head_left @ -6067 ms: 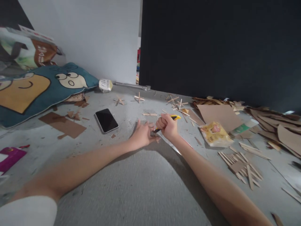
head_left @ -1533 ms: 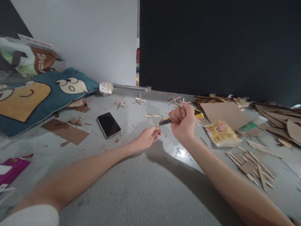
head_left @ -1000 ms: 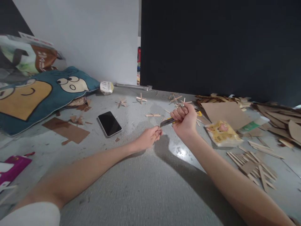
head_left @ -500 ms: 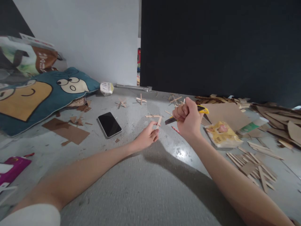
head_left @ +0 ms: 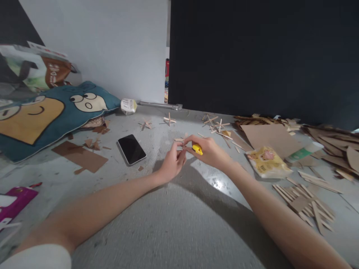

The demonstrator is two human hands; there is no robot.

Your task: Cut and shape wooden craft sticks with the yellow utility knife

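Near the middle of the grey surface, my left hand [head_left: 174, 160] pinches the small joined wooden stick piece [head_left: 178, 140], most of which the fingers cover. My right hand [head_left: 209, 150] touches the left fingertips from the right. It is closed round a yellow cutter [head_left: 197, 149], whose yellow end shows; its blade is hidden. The right thumb and forefinger meet at the stick piece. Beyond the hands stand crossed stick shapes, one [head_left: 169, 119] upright at the centre and another [head_left: 146, 124] to its left.
A black phone [head_left: 131, 149] lies left of my hands, near brown cardboard [head_left: 80, 156] and a blue cushion [head_left: 92, 102]. To the right are a yellow packet [head_left: 267, 161], a glue tube [head_left: 304, 152] and loose sticks [head_left: 318, 215]. Walls rise behind.
My right hand has come down and left with the cutter and now meets my left hand at the stick piece. The cutter has turned, and its blade no longer shows.
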